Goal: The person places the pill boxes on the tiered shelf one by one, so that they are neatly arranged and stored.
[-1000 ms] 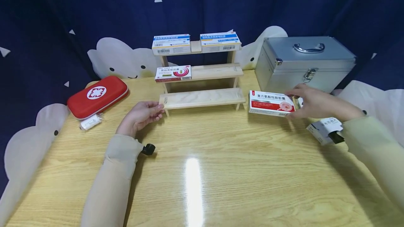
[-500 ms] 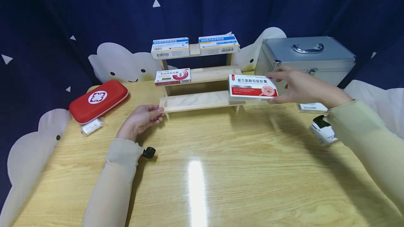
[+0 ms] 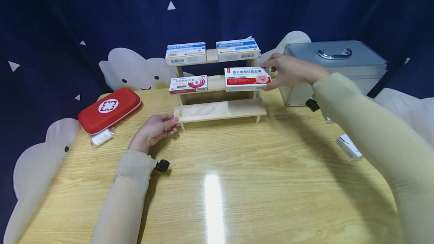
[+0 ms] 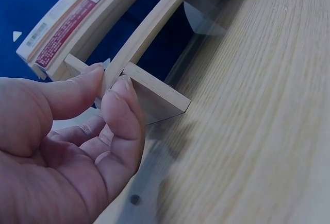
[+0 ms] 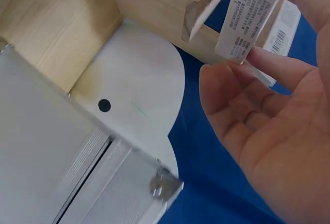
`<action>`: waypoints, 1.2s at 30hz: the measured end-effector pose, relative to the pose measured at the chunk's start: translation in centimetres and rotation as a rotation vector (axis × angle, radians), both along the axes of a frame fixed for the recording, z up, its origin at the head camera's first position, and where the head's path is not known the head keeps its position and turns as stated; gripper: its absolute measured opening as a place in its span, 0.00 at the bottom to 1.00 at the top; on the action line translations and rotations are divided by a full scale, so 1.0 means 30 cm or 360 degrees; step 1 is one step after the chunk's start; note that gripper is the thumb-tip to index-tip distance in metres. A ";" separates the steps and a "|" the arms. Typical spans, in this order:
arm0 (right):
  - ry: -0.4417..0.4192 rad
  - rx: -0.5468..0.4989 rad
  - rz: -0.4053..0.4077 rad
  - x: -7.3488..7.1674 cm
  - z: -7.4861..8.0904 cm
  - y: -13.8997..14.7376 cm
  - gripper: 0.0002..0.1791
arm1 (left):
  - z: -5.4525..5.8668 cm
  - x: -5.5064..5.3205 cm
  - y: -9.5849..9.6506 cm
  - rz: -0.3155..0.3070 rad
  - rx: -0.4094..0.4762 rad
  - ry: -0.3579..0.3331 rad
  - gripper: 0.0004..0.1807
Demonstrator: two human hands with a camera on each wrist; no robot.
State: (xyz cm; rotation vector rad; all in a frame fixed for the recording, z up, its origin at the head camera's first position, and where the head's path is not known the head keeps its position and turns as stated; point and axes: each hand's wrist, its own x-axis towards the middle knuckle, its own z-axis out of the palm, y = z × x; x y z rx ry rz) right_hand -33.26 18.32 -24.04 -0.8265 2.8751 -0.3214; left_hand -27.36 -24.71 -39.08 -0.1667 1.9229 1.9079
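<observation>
My left hand (image 3: 156, 131) pinches the left end of the lowest tier of a three-tier wooden shelf (image 3: 220, 110); the left wrist view shows thumb and forefinger on the board's end (image 4: 119, 69). With thumb and fingers my right hand (image 3: 288, 71) grips the right end of a red-and-white medicine box (image 3: 242, 80), which is at the right half of the middle tier. On that tier's left half lies a thinner white-and-crimson medicine box (image 3: 188, 84). Two blue-and-white medicine boxes (image 3: 185, 54) sit on the top tier. In the right wrist view the gripped box (image 5: 246, 20) shows its printed end.
A silver metal case (image 3: 335, 67) stands right of the shelf, partly behind my right arm. On the left lie a red zip case (image 3: 110, 110) and a small wrapped white roll (image 3: 102, 137). A white box (image 3: 349, 147) lies beside my right forearm.
My right hand has carried the red-and-white medicine box leftward and up from beside the metal case to the middle tier. My left hand stays on the shelf's lowest tier.
</observation>
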 end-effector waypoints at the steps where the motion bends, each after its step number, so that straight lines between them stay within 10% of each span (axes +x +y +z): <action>1: -0.0018 0.0003 0.0001 -0.014 -0.003 -0.010 0.47 | -0.001 -0.001 0.000 0.0005 -0.0005 0.0000 0.22; 36: -0.0241 -0.0007 -0.0066 -0.127 -0.051 -0.055 0.47 | 0.001 -0.006 0.000 -0.0037 -0.0058 0.0028 0.25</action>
